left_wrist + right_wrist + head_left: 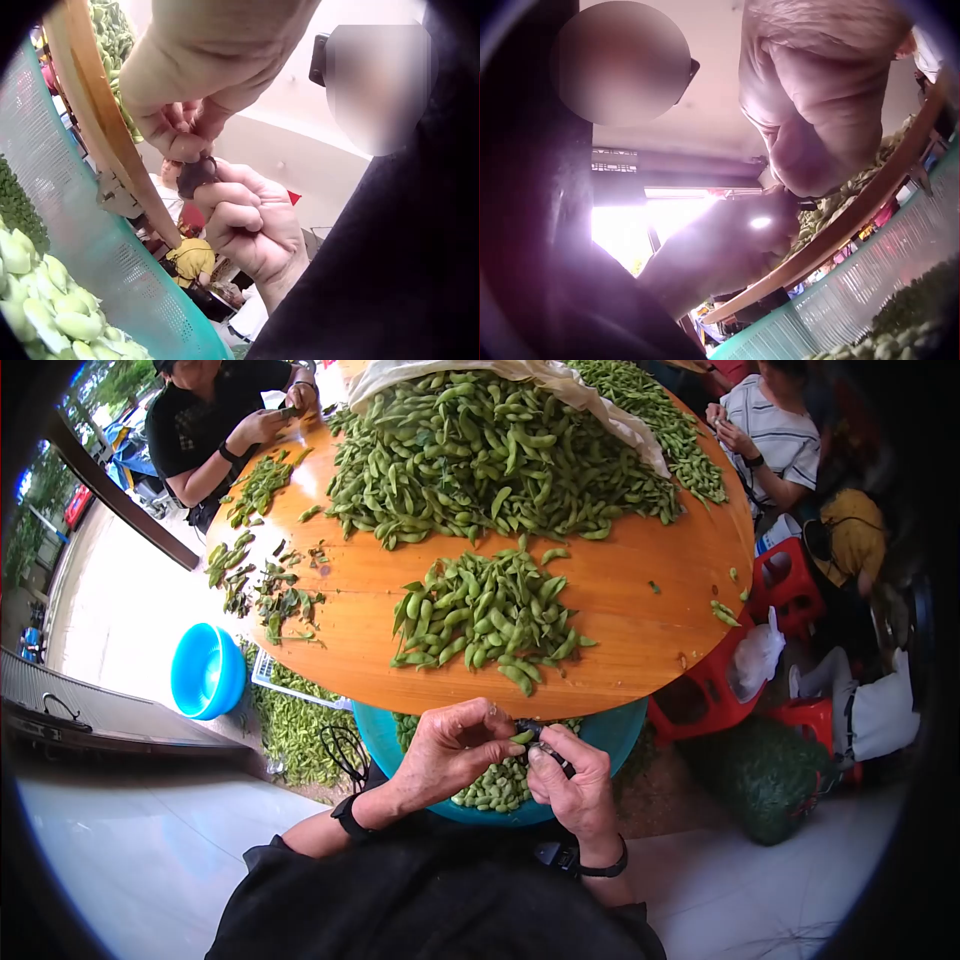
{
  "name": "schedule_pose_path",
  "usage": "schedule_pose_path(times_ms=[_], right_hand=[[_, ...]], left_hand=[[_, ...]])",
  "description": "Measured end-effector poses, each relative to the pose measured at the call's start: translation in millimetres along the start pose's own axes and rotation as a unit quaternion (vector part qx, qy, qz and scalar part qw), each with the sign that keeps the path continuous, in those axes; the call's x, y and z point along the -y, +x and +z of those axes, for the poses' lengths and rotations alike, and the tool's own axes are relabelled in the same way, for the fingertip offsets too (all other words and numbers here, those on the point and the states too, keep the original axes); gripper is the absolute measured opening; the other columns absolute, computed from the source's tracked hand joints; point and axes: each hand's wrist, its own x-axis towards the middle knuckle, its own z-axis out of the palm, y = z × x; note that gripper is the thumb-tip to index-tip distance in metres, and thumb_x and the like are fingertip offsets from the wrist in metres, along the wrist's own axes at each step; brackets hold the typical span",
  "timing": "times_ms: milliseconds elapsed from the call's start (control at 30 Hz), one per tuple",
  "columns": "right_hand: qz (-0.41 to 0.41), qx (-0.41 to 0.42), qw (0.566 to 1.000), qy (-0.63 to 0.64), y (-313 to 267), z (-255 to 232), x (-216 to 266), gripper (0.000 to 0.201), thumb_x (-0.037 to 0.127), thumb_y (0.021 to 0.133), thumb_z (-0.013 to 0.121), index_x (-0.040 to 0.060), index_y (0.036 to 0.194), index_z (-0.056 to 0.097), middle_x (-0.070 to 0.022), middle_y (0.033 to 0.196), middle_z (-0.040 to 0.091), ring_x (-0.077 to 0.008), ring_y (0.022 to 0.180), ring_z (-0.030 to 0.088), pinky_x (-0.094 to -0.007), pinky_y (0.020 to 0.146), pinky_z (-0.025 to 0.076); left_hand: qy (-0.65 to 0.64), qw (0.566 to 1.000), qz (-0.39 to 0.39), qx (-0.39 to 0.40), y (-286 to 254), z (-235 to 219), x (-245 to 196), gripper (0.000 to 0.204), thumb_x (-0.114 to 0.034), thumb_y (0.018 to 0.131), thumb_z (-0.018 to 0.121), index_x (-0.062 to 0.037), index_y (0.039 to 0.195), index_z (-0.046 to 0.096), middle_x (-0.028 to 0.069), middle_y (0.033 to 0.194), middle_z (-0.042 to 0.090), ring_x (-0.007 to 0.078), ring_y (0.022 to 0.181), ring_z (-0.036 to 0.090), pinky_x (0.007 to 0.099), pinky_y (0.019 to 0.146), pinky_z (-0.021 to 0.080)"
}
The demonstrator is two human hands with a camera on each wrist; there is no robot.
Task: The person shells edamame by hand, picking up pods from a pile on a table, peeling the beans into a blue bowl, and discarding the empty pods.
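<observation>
Just over the table's near edge, my left hand (pixel 450 753) pinches a green soybean pod (pixel 523 737) between thumb and fingertips. My right hand (pixel 577 785) meets it there, fingers curled round a small dark tool (pixel 196 176) with a ring-like loop; its exact kind is unclear. Below both hands is a teal plastic basket (pixel 628 738), with shelled pale green beans (pixel 495 792) in it. A small pile of pods (pixel 485 610) lies on the wooden table (pixel 640 650) in front of me. In the right wrist view, my right hand (pixel 817 97) largely hides the pod and the tool.
A large heap of pods (pixel 490 460) covers the far part of the table. Leafy scraps (pixel 285 595) lie at its left. On the floor are a blue basin (pixel 207 670) and more pods (pixel 295 730). Red stools (pixel 715 690) stand at right. Other people (pixel 215 425) sit around the table.
</observation>
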Motion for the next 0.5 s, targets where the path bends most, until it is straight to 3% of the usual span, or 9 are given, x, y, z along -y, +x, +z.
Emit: schedule_pose_path(times_ms=[200, 267, 300, 367, 433, 500], right_hand=[[-0.001, 0.010, 1.000, -0.011, -2, -4, -4, 0.018, 0.000, 0.095, 0.057, -0.0101, 0.110, 0.059, -0.0022, 0.084, 0.049, -0.0061, 0.057, 0.048, -0.0232, 0.047, 0.039], [-0.039, 0.045, 0.997, -0.046, -1, -9, -2, 0.016, -0.002, 0.094, 0.058, -0.0101, 0.108, 0.059, -0.0025, 0.084, 0.049, -0.0067, 0.057, 0.048, -0.0236, 0.047, 0.038], [-0.039, 0.045, 0.997, -0.045, -1, -11, -2, 0.016, -0.002, 0.094, 0.058, -0.0101, 0.108, 0.059, -0.0025, 0.084, 0.049, -0.0067, 0.057, 0.048, -0.0236, 0.047, 0.038], [0.008, 0.073, 0.994, 0.082, -2, -16, -3, 0.013, -0.005, 0.093, 0.056, -0.0103, 0.105, 0.060, -0.0029, 0.085, 0.049, -0.0070, 0.057, 0.049, -0.0239, 0.047, 0.038], [0.010, 0.075, 0.993, 0.091, -2, -16, -1, 0.013, -0.005, 0.092, 0.057, -0.0093, 0.104, 0.060, -0.0033, 0.084, 0.050, -0.0074, 0.057, 0.050, -0.0244, 0.048, 0.038], [0.011, 0.076, 0.992, 0.099, -1, -15, 0, 0.012, -0.005, 0.092, 0.057, -0.0084, 0.103, 0.061, -0.0037, 0.083, 0.050, -0.0077, 0.058, 0.051, -0.0248, 0.048, 0.039]], left_hand=[[0.013, 1.000, 0.022, 0.006, -2, -2, 6, 0.015, 0.007, 0.084, 0.071, -0.0017, 0.087, 0.059, -0.0001, 0.080, 0.061, 0.0059, 0.072, 0.057, 0.0231, 0.062, 0.047], [-0.142, 0.986, -0.076, 0.040, -2, -4, 6, 0.019, 0.006, 0.084, 0.071, -0.0037, 0.090, 0.057, 0.0026, 0.078, 0.061, 0.0106, 0.061, 0.057, 0.0254, 0.051, 0.044], [-0.142, 0.986, -0.076, 0.040, -2, -5, 9, 0.019, 0.006, 0.084, 0.071, -0.0037, 0.090, 0.057, 0.0026, 0.078, 0.061, 0.0106, 0.061, 0.057, 0.0254, 0.051, 0.044], [-0.340, 0.923, -0.156, 0.092, -2, -6, 18, 0.021, 0.004, 0.084, 0.071, -0.0053, 0.094, 0.055, 0.0046, 0.077, 0.061, 0.0145, 0.052, 0.054, 0.0265, 0.043, 0.038], [-0.371, 0.908, -0.160, 0.109, -1, -4, 18, 0.022, 0.002, 0.085, 0.071, -0.0052, 0.099, 0.055, 0.0051, 0.078, 0.061, 0.0151, 0.049, 0.051, 0.0259, 0.041, 0.034], [-0.368, 0.904, -0.167, 0.137, 2, -4, 14, 0.023, 0.002, 0.088, 0.069, -0.0052, 0.105, 0.055, 0.0023, 0.075, 0.061, 0.0124, 0.061, 0.061, 0.0237, 0.046, 0.043]])
